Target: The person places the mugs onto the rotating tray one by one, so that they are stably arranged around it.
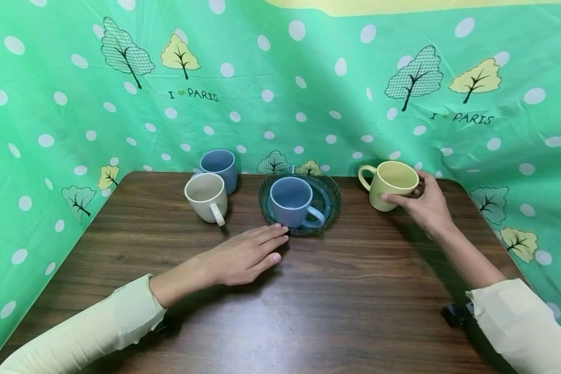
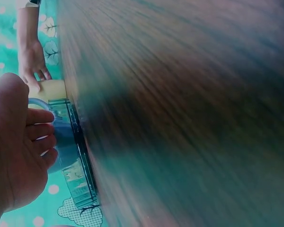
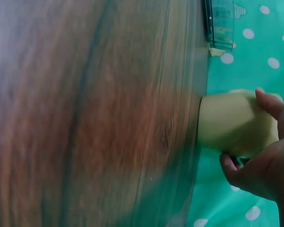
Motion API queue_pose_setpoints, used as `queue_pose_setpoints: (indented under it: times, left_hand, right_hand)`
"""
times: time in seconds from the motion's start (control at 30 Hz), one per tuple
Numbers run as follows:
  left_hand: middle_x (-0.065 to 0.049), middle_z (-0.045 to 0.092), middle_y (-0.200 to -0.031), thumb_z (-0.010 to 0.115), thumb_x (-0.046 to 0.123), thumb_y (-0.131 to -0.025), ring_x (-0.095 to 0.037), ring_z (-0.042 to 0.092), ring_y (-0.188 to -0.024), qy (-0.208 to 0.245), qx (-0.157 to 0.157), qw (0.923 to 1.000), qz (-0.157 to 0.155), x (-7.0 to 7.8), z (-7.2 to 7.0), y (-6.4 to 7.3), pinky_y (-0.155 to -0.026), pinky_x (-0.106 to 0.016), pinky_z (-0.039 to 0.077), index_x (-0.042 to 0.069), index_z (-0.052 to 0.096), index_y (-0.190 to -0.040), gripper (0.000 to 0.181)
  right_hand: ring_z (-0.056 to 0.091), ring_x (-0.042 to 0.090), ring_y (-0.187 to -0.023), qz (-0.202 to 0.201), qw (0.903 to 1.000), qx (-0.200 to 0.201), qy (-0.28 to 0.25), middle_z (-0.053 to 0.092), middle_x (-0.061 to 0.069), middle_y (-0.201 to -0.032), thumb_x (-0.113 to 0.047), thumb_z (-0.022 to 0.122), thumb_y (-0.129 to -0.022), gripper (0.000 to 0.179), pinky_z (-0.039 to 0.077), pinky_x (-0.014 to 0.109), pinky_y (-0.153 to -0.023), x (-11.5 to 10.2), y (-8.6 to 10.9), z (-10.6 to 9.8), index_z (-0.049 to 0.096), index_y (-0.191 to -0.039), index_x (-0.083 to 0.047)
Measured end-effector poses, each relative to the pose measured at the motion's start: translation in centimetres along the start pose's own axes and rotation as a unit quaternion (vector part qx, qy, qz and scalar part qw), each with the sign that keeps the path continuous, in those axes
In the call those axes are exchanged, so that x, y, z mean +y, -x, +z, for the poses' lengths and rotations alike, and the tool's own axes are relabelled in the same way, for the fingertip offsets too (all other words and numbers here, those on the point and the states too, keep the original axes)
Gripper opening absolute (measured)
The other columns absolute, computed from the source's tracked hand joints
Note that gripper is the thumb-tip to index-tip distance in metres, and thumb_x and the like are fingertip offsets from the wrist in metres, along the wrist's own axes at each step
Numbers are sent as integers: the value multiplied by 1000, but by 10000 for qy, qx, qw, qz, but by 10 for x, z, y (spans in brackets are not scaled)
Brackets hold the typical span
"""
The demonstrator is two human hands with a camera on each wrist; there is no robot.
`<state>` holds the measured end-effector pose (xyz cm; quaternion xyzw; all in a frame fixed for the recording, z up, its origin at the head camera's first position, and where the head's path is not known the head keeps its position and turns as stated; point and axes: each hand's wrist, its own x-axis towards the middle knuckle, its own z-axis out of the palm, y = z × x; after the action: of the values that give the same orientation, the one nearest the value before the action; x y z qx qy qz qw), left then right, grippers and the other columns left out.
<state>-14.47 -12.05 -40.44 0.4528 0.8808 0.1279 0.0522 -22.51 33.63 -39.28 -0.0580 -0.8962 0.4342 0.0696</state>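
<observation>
My right hand (image 1: pixel 425 205) grips the yellow mug (image 1: pixel 378 193) by its right side, thumb in front and fingers behind; its handle points left. In the right wrist view the yellow mug (image 3: pixel 232 123) stands upright, its base right at the tabletop. My left hand (image 1: pixel 250 254) has its fingers extended, fingertips right at the near rim of a clear glass dish (image 1: pixel 335 205). Inside that dish sits a blue mug (image 1: pixel 290 200), handle toward the right. The left wrist view shows the left hand (image 2: pixel 23 151) beside the glass dish (image 2: pixel 78 184).
Left of the dish stands a white mug (image 1: pixel 208 200), handle toward me. A second blue mug (image 1: pixel 224 169) is just behind it. The brown wooden table (image 1: pixel 327 311) meets a green dotted cloth (image 1: pixel 280 67) at its back and sides.
</observation>
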Motion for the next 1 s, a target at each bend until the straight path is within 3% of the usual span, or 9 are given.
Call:
queue_pose_setpoints:
  times: [0.13, 0.27, 0.47, 0.77, 1.0]
  left_hand:
    - [-14, 38, -184, 40, 36, -124, -34, 32, -174, 2, -10, 10000, -26, 0, -3, 1, -142, -55, 31, 4, 46, -172, 58]
    - [-15, 39, -183, 41, 35, -124, -34, 32, -174, 6, 3, 10000, -43, 0, -4, 0, -142, -55, 32, 3, 47, -171, 57]
    - [-15, 41, -183, 41, 35, -123, -34, 33, -174, 11, 34, 10000, -77, -2, -4, 0, -142, -55, 32, 3, 46, -171, 58]
    - [-18, 41, -182, 43, 33, -123, -35, 34, -173, 56, 93, 9999, -82, -5, -5, 1, -141, -55, 32, 2, 44, -172, 58]
    - [-17, 40, -182, 42, 33, -123, -36, 34, -173, 172, 114, 9997, -162, -7, -6, 3, -141, -56, 32, 2, 43, -172, 59]
  right_hand:
    - [58, -2, -113, -205, 9986, -262, -411, 57, -6, -139, -32, 94, -96, 111, 50, 4, -87, 4, -5, -3, 23, -175, -2]
    - [62, -11, -112, -397, 9950, -494, -772, 59, -16, -132, -21, 94, -96, 105, 54, 3, -91, 7, -10, -6, 23, -170, 1]
    - [64, -11, -110, -687, 9923, -699, -756, 60, -22, -130, -12, 92, -96, 94, 56, 5, -89, 16, -18, -15, 30, -165, 0]
    - [60, -12, -110, -788, 9924, -832, -456, 54, -23, -131, -10, 91, -96, 93, 53, 4, -90, 25, -28, -24, 37, -170, 1]
    - [63, -13, -110, -961, 9854, -1328, -470, 56, -21, -131, -4, 87, -99, 88, 54, 5, -91, 24, -36, -29, 37, -171, -2]
